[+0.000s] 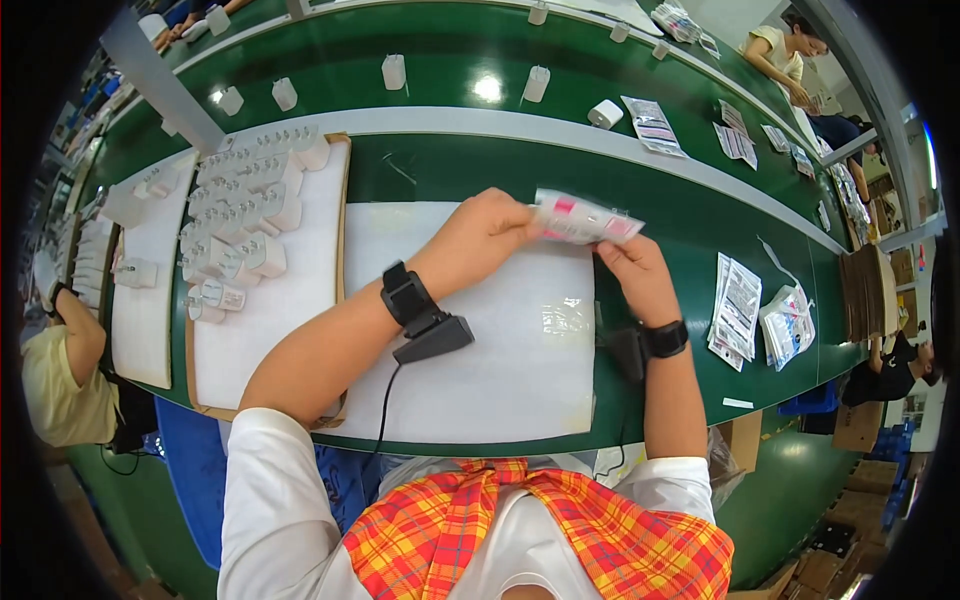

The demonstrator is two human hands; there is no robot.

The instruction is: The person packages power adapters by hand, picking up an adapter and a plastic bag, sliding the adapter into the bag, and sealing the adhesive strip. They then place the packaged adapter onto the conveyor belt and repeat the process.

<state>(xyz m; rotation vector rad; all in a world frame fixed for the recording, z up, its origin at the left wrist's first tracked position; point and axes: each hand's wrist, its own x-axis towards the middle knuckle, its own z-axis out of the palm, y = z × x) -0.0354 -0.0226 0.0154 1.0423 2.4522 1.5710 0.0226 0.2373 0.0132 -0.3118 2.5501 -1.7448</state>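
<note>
A flat plastic pouch with pink and white print is stretched between my hands, above the far edge of a white mat. My left hand pinches the pouch's left end. At its lower right edge, my right hand grips it between thumb and fingers. Whether anything is inside the pouch cannot be made out. Dark straps with small black devices circle both my wrists. Right of my right forearm lie a stack of similar pouches and a second bundle.
On my left, a shallow tray carries rows of white plug adapters. Beyond a pale rail, a green belt bears spaced adapters and flat pouches. Co-workers sit at far left and far right.
</note>
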